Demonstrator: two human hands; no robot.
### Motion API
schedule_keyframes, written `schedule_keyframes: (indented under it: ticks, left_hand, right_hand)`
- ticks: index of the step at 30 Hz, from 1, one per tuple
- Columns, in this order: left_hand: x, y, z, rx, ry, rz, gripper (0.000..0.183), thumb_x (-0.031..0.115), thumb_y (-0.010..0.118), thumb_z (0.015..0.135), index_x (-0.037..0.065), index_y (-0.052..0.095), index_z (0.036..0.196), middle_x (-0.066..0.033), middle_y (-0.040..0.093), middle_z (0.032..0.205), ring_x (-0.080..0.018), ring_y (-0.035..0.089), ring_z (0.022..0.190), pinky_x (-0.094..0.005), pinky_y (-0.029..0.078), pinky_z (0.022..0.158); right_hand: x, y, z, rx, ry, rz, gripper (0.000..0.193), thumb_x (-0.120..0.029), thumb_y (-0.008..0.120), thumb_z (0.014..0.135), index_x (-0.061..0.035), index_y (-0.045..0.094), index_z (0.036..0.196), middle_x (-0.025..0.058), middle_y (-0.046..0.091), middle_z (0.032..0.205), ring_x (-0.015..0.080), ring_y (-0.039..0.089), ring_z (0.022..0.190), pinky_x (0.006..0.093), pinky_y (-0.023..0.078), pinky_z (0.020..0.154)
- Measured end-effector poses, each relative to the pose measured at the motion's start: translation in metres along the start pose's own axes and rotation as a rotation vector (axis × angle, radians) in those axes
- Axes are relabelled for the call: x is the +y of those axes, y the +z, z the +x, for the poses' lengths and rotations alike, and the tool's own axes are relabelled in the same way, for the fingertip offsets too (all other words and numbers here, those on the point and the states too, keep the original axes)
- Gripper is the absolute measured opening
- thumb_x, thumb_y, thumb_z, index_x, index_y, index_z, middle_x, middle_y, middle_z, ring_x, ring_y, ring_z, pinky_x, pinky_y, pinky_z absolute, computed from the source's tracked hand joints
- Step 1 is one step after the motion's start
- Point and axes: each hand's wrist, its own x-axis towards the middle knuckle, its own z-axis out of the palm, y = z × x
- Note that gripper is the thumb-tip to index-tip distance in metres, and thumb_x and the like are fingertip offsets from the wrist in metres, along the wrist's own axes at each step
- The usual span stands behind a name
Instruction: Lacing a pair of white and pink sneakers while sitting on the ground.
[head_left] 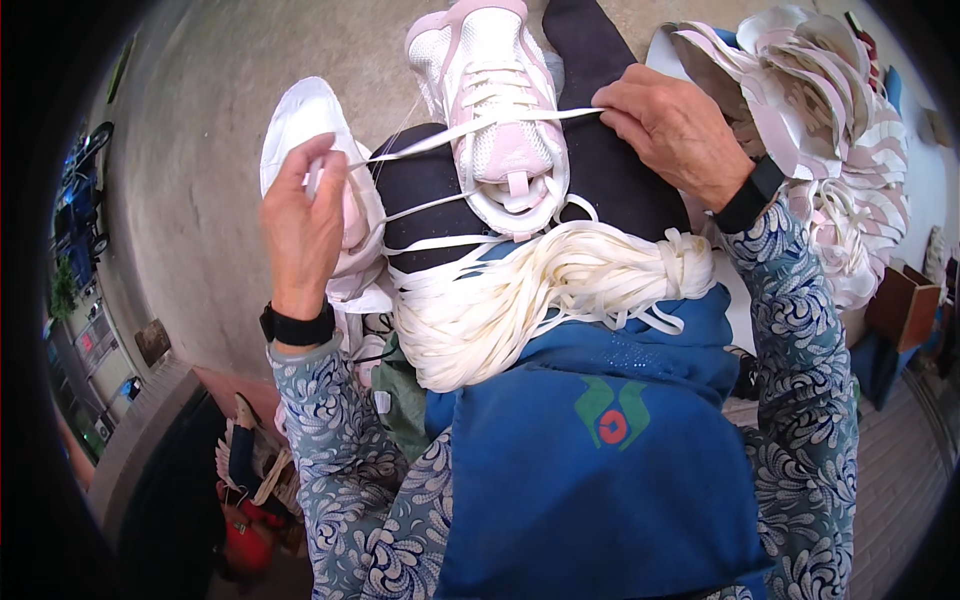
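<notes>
- The pink-and-white sneaker (497, 95) rests on the person's knee, toe pointing away.
- The left hand (300, 225) has its grip closed on one end of the white lace (420, 145).
- The right hand (672, 125) pinches the lace's other end, pulled taut across the sneaker.
- A bundle of white laces (540, 290) lies on the blue apron (600, 470).
- A pile of shoe uppers (835, 130) sits beside the right hand.

Both arms come up from below in patterned blue-and-white sleeves, a black band on each wrist. The left hand (300, 225) is raised, back of the hand showing, fingers (318, 165) curled in and pinched shut near the thumb. The right hand (672, 125) reaches further forward, palm down, knuckles up, fingers (622, 108) bunched together in a pinch too. The hands sit well apart, elbows bent out wide.
</notes>
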Motion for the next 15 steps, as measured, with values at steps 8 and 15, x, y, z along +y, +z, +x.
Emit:
schedule_keyframes:
  ticks: [8, 15]
  left_hand:
    - [0.045, 0.016, -0.030, -0.137, -0.061, -0.594, 0.027, 0.012, 0.050, 0.098, 0.000, 0.053, 0.122, -0.0061, 0.067, 0.095, -0.0022, 0.050, 0.055, -0.0150, 0.041, 0.046]
    - [0.037, 0.035, -0.033, -0.287, -0.006, -0.245, 0.015, 0.016, 0.055, 0.097, 0.002, 0.060, 0.097, 0.0052, 0.052, 0.075, -0.0020, 0.040, 0.060, -0.0177, 0.034, 0.052]
  right_hand:
    - [-0.025, -0.029, 0.007, 0.036, 0.325, 0.150, 0.021, -0.022, 0.065, 0.085, -0.0015, 0.067, 0.088, 0.0119, 0.064, 0.074, 0.0243, 0.062, 0.068, 0.0325, 0.048, 0.063]
    - [-0.041, -0.024, 0.000, -0.114, 0.195, 0.469, 0.017, -0.013, 0.067, 0.079, 0.0006, 0.061, 0.086, 0.0115, 0.056, 0.072, 0.0254, 0.055, 0.062, 0.0338, 0.046, 0.060]
